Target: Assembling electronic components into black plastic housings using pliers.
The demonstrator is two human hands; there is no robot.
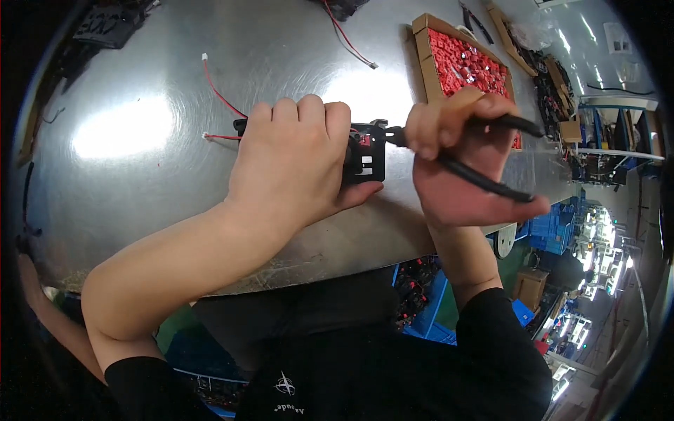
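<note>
At the far left, a dark bundle sits near the top of your shiny table, and someone else's bare arm shows lower down. Next come two thin red wires with little white plugs on their ends. They lead up to the left end of the black plastic part. That part is in the middle of the table, under your left hand. Your left hand is curled over it, gripping it, with the thumb along its near edge. Some red shows inside its right end. Above your hand lies one more red and black wire. Then, down below the table edge, there is a blue bin with black and red bits inside. Up on the table is a cardboard box full of small red pieces. Just below it, your right hand is wrapped around black pliers, and the two handles are spread wide. The nose is right by the part's right end, but I cannot tell if they touch
</note>
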